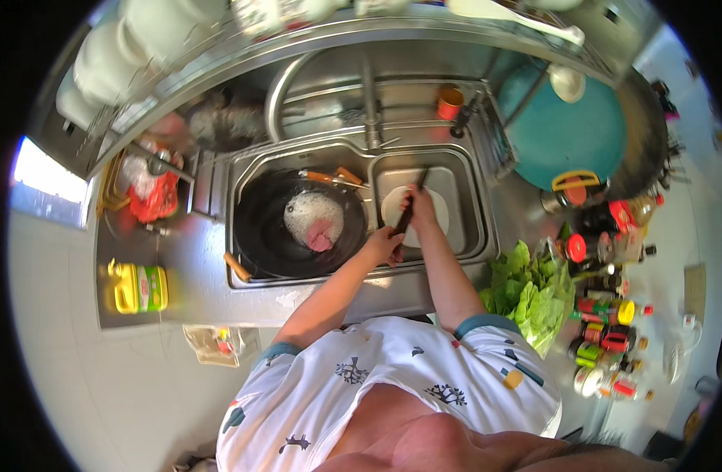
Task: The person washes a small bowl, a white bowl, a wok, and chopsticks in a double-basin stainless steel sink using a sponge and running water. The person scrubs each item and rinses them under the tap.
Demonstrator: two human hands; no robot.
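Both my hands are over the right basin (476, 230) of a steel double sink. Dark slender sticks (404, 221), which look like chopsticks, run between my hands. My left hand (385, 245) grips their near end, while my right hand (420, 207) is closed around them farther up. Beneath lies a pale round dish (440, 215), partly covered by my right hand and arm. In the left basin sits a black wok (257, 227) with foamy water (313, 209) and a pink cloth (320, 235). Orange-brown handled utensils (331, 177) rest at the wok's far side.
A faucet (369, 112) rises behind the sink, under a metal rack (396, 29) with bowls. Leafy greens (526, 289) and several bottles (603, 310) stand to the right. A yellow detergent jug (139, 288) is at left; a teal round lid (564, 130) leans at back right.
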